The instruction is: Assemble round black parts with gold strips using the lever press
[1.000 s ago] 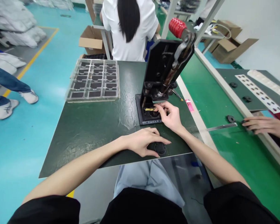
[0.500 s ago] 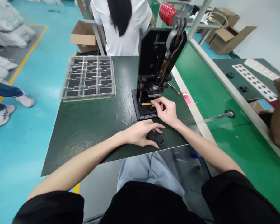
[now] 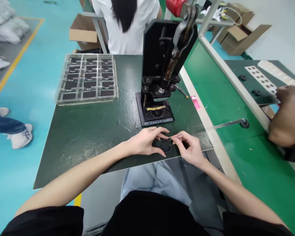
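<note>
My left hand (image 3: 147, 141) rests at the table's front edge, thumb and fingers curved round a round black disc (image 3: 165, 146) with a thin grey rim, seeming to touch its edges. Just right of the disc, my right hand (image 3: 189, 147) pinches a small thin grey strip (image 3: 179, 135) whose kind is too small to make out. Beyond both hands stands a black hand press (image 3: 159, 72) with a red grip (image 3: 175, 7). On its base lies a yellow strip (image 3: 155, 108), above a round recess.
A clear plastic tray (image 3: 61, 102) with several dark pieces stands at the back left of the green table (image 3: 98, 127). A thin tool (image 3: 182, 91) lies right of the press. A person sits opposite; another person's arm (image 3: 288, 114) is at far right.
My right hand has moved from the press base back toward me, beside the disc, and now shows a thin strip in its pinch. My left hand stays by the disc.
</note>
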`<state>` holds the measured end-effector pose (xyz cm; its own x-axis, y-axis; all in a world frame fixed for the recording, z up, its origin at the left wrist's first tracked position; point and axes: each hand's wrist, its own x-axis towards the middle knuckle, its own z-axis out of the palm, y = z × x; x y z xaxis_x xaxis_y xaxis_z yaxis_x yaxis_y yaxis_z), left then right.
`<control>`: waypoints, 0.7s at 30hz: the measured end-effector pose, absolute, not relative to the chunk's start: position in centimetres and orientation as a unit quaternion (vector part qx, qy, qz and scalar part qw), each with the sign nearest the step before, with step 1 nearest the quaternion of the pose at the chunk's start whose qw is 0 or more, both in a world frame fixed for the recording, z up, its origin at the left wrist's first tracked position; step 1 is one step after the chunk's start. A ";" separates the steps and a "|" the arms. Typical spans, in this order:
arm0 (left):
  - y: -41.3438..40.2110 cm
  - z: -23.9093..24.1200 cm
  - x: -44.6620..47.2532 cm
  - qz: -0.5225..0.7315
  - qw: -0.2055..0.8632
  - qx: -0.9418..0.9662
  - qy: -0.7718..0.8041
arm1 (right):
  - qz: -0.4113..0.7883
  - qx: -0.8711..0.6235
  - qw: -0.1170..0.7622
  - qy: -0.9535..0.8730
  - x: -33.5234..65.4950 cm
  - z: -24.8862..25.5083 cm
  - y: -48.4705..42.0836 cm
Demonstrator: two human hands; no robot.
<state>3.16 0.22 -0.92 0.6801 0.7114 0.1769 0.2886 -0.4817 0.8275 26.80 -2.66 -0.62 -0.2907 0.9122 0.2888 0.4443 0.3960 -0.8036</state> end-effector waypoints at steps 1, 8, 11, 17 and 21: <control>0.2 -0.9 3.2 0.259 0.412 0.818 0.308 | 0.305 -0.453 0.375 -0.749 26.7 -0.6 -2.6; 0.0 -1.1 3.3 0.268 0.417 0.809 0.314 | 0.271 -0.429 0.361 -0.782 26.3 -0.3 -2.5; -0.1 -1.1 3.3 0.272 0.419 0.806 0.318 | 0.265 -0.425 0.359 -0.788 26.3 -0.3 -2.6; -0.1 -1.3 3.4 0.274 0.415 0.808 0.316 | 0.238 -0.408 0.362 -0.804 26.1 -0.3 -2.7; -0.1 -1.4 3.5 0.274 0.422 0.804 0.318 | 0.199 -0.386 0.368 -0.822 25.9 -0.3 -2.7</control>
